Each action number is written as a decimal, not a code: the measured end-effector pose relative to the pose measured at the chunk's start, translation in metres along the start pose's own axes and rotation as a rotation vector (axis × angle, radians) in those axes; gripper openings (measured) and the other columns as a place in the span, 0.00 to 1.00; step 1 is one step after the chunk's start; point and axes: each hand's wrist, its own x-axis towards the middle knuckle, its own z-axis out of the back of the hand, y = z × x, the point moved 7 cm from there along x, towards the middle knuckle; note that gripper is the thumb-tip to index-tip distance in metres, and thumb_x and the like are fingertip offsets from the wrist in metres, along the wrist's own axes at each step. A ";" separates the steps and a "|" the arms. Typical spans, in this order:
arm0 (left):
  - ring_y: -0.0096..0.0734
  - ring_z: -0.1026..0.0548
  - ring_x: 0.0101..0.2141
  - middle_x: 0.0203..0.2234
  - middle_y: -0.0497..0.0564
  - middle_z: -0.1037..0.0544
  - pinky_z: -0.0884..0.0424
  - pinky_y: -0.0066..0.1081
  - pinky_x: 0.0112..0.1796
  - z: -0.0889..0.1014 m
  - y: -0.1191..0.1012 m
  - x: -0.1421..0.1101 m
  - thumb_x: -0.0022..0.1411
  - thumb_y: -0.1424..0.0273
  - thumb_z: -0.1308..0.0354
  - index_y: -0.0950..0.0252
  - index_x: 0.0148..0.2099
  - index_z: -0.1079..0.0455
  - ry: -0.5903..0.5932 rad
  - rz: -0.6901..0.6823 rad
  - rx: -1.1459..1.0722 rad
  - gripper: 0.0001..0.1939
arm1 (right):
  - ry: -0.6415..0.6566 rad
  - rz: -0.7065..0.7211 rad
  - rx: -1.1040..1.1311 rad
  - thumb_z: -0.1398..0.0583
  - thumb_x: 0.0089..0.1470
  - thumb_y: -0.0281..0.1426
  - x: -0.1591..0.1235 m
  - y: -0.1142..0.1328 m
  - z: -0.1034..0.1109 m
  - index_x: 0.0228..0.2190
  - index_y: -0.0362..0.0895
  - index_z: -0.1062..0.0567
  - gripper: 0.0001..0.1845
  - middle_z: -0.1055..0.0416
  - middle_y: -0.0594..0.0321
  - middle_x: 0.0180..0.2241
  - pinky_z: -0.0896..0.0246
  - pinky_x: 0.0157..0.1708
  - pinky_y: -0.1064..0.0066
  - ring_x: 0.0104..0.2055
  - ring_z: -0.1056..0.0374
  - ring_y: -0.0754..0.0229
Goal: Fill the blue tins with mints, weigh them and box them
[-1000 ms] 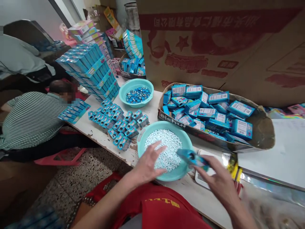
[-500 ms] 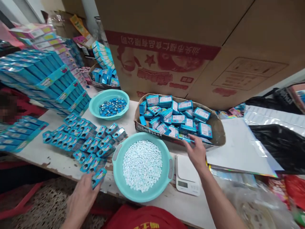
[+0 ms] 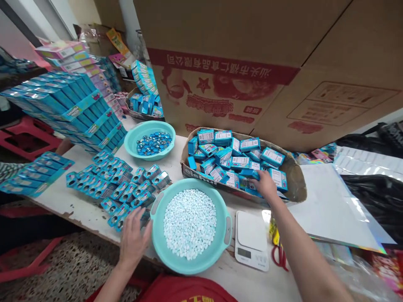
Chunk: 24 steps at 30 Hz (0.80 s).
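Observation:
My right hand (image 3: pixel 266 185) reaches into a cut-down cardboard box (image 3: pixel 297 184) and pinches a small blue carton (image 3: pixel 251 173) among many similar cartons. On the left, my left hand (image 3: pixel 134 235) has its fingers apart at the near end of rows of upright small blue cartons (image 3: pixel 121 191) with round holes on top; its fingertips partly cover the nearest ones. Between the hands stands a turquoise basin (image 3: pixel 157 247) full of pale, small candies (image 3: pixel 190 222). A white digital scale (image 3: pixel 252 235) lies to the right of this basin.
Behind the rows is a smaller turquoise basin (image 3: pixel 127 144) with shiny blue round pieces. Stacked blue display boxes (image 3: pixel 75 109) rise at the left. A large cardboard carton (image 3: pixel 226 37) walls off the back. Red-handled scissors (image 3: pixel 279 256) lie beside the scale.
My left hand has let go of its carton at the rows and its fingers have spread. My right hand has moved down into the cardboard box and taken hold of a carton.

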 end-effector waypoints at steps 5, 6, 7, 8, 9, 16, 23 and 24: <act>0.50 0.43 0.59 0.57 0.61 0.37 0.46 0.48 0.56 -0.089 -0.063 0.004 0.61 0.59 0.51 0.63 0.59 0.40 0.438 -0.097 -0.108 0.26 | -0.153 0.132 0.820 0.36 0.42 0.48 -0.069 0.013 0.029 0.38 0.43 0.28 0.26 0.28 0.57 0.39 0.39 0.45 0.59 0.41 0.33 0.53; 0.54 0.47 0.61 0.60 0.62 0.40 0.49 0.52 0.57 -0.107 -0.072 0.003 0.60 0.58 0.50 0.63 0.61 0.41 0.531 -0.075 -0.073 0.28 | -0.094 0.100 0.968 0.34 0.40 0.48 -0.086 0.019 0.024 0.37 0.44 0.28 0.26 0.27 0.58 0.38 0.38 0.44 0.59 0.40 0.33 0.54; 0.57 0.51 0.62 0.62 0.63 0.44 0.52 0.55 0.56 -0.122 -0.080 0.002 0.59 0.56 0.49 0.63 0.62 0.42 0.608 -0.052 -0.037 0.31 | -0.048 0.034 1.118 0.33 0.38 0.47 -0.103 0.024 0.017 0.37 0.45 0.28 0.26 0.26 0.59 0.37 0.37 0.43 0.60 0.40 0.32 0.54; 0.59 0.53 0.62 0.63 0.63 0.46 0.54 0.57 0.56 -0.133 -0.089 -0.001 0.59 0.54 0.49 0.62 0.63 0.43 0.678 -0.042 -0.008 0.33 | -0.004 -0.055 1.284 0.32 0.37 0.47 -0.119 0.029 0.010 0.36 0.46 0.28 0.26 0.25 0.60 0.38 0.36 0.42 0.60 0.39 0.31 0.55; 0.60 0.53 0.62 0.63 0.62 0.47 0.55 0.58 0.56 -0.140 -0.098 -0.005 0.58 0.52 0.50 0.61 0.63 0.44 0.745 -0.050 0.012 0.34 | 0.047 -0.161 1.445 0.32 0.37 0.47 -0.135 0.034 0.001 0.36 0.47 0.28 0.26 0.25 0.62 0.38 0.34 0.39 0.62 0.39 0.30 0.56; 0.58 0.39 0.53 0.55 0.58 0.36 0.41 0.55 0.49 -0.122 -0.138 -0.052 0.58 0.52 0.53 0.57 0.55 0.35 1.016 -0.376 0.088 0.26 | 0.355 -0.743 1.822 0.27 0.31 0.32 -0.204 0.051 -0.047 0.28 0.44 0.26 0.19 0.24 0.67 0.25 0.38 0.17 0.80 0.24 0.31 0.66; 0.51 0.30 0.45 0.47 0.59 0.31 0.36 0.46 0.45 -0.124 -0.118 -0.058 0.54 0.63 0.49 0.61 0.49 0.32 1.066 -0.304 0.054 0.20 | 0.368 -0.686 1.668 0.28 0.30 0.31 -0.223 0.034 -0.055 0.31 0.42 0.26 0.22 0.24 0.64 0.28 0.43 0.15 0.82 0.25 0.32 0.67; 0.50 0.29 0.44 0.45 0.58 0.30 0.36 0.45 0.46 -0.126 -0.114 -0.056 0.53 0.65 0.48 0.60 0.47 0.31 1.072 -0.229 -0.012 0.18 | 0.327 -0.659 1.605 0.27 0.29 0.32 -0.226 0.028 -0.053 0.34 0.42 0.26 0.26 0.24 0.64 0.29 0.43 0.17 0.82 0.25 0.32 0.67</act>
